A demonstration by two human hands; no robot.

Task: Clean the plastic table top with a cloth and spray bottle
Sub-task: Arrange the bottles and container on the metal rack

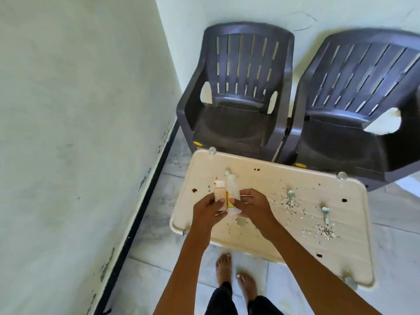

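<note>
Surface: the cream plastic surface (284,178) stood in front of you, its top ribbed and dirty.
Spray bottle: the spray bottle (218,189), translucent with a white and yellow cap and a yellow label, was held upright just above the near-left part of the surface.
Left hand: your left hand (209,206) gripped the bottle from the left, fingers curled round its body.
Right hand: your right hand (252,203) met it from the right, thumb and curled fingers pressed on the labelled side of the bottle.
Both hands: your hands were close together, almost touching, over the surface's near-left part.
Pale shape: something pale and translucent (232,184) showed just behind the bottle, too blurred for me to name.
Crumbs: pale crumbs (325,231) lay scattered over the right half of the surface.
Spots: dark spots (344,200) dotted the surface, some near its edges.
Spoons: two small spoons (291,196) lay among the crumbs on the surface.
Chairs: two dark plastic chairs (236,98) stood side by side just beyond the far edge of the surface.
Feet: your bare feet (223,267) stood on the tiled floor (159,269) at the near edge of the surface.
</note>
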